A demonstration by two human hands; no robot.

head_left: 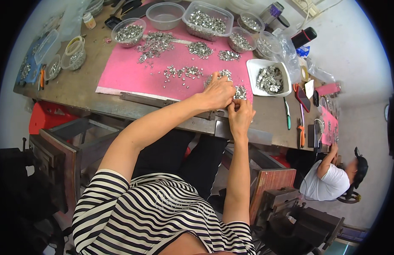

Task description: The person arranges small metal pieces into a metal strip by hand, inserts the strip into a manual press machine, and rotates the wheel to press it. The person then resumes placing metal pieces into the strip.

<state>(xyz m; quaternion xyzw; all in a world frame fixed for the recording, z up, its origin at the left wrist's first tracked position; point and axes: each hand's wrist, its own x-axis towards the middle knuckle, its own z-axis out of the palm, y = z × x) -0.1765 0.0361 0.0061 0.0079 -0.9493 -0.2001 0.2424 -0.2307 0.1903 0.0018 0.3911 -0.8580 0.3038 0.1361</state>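
Observation:
Both of my hands are close together at the near edge of a pink mat [120, 72]. My left hand [219, 92] is bent down with its fingers curled together beside small piles of shiny silver metal pieces [240, 92]. Just right of it and nearer to me, my right hand [240, 115] is closed in a pinch, thumb against fingers. Whatever lies between the fingers of either hand is too small or hidden to make out. More loose metal pieces [183, 73] are scattered on the mat left of my hands.
Right of the mat sits a white square dish [253, 78] of metal pieces. Clear tubs [190, 21] and bowls line the back. A green-handled tool [288, 114] and orange-handled pliers [301, 136] lie to the right. Another person [330, 180] works at the far right.

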